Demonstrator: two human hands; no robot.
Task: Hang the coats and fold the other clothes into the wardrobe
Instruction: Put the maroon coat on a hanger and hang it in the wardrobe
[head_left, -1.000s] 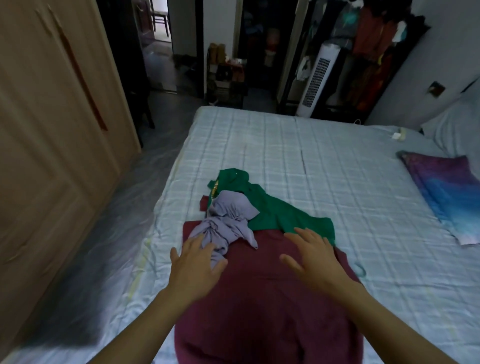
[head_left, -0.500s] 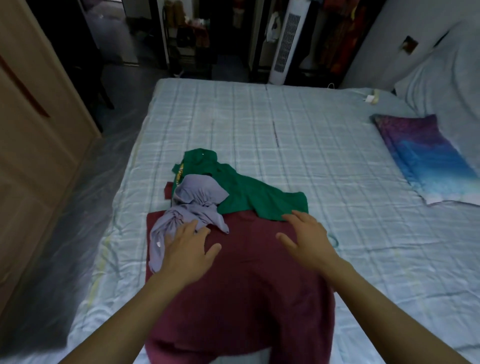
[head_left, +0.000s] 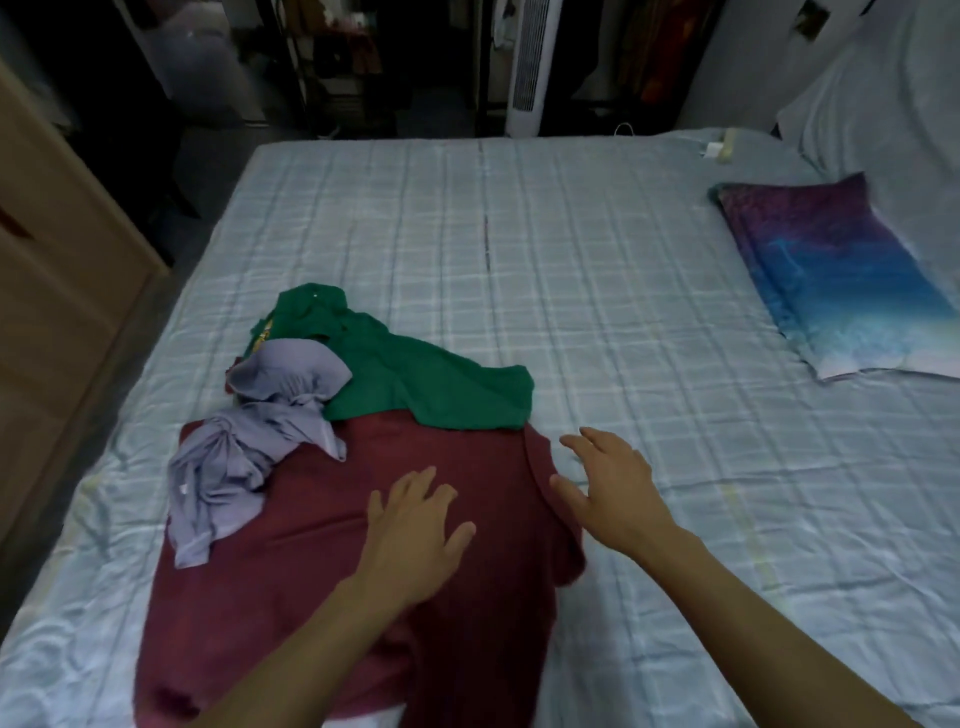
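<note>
A maroon garment (head_left: 311, 571) lies spread flat on the bed, near its front edge. My left hand (head_left: 415, 530) rests flat on its middle with the fingers spread. My right hand (head_left: 613, 483) hovers with spread fingers over the garment's right edge, holding nothing. A crumpled lavender garment (head_left: 249, 447) lies on the maroon one's upper left part. A green garment (head_left: 415, 379) overlaps the maroon one's far edge.
The bed (head_left: 571, 260) carries a pale blue checked sheet. A purple and blue pillow (head_left: 841, 275) lies at the right. A wooden wardrobe (head_left: 47, 291) stands to the left across a narrow floor strip. A white tower fan (head_left: 530, 62) stands beyond the bed's far edge.
My left hand slid right from beside the lavender garment to the maroon garment's middle. My right hand moved right, off the cloth to its right edge. The camera tilted down.
</note>
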